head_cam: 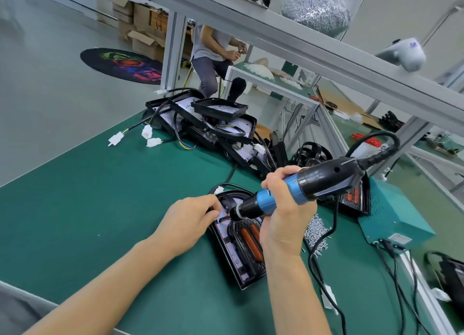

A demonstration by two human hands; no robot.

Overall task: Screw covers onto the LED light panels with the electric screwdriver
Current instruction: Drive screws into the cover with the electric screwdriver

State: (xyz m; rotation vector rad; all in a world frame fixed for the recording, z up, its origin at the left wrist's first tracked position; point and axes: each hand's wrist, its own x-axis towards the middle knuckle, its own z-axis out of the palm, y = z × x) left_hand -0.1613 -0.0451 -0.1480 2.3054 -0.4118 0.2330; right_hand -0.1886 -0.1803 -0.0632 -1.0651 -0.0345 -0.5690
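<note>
The right hand (281, 209) wraps the electric screwdriver (288, 192), tilted tip-down onto the LED light panel (241, 246) on the green worktop (100, 209). The left hand (190, 221) pinches the panel's cover (226, 201) at the tip. Loose screws (316, 231) lie just right of the panel; stacked panels (208, 123) behind.

Green bench mat (100, 209) with LED panel (241, 249), panel pile (211, 123), loose screws (316, 231), teal power box (391, 216).
</note>
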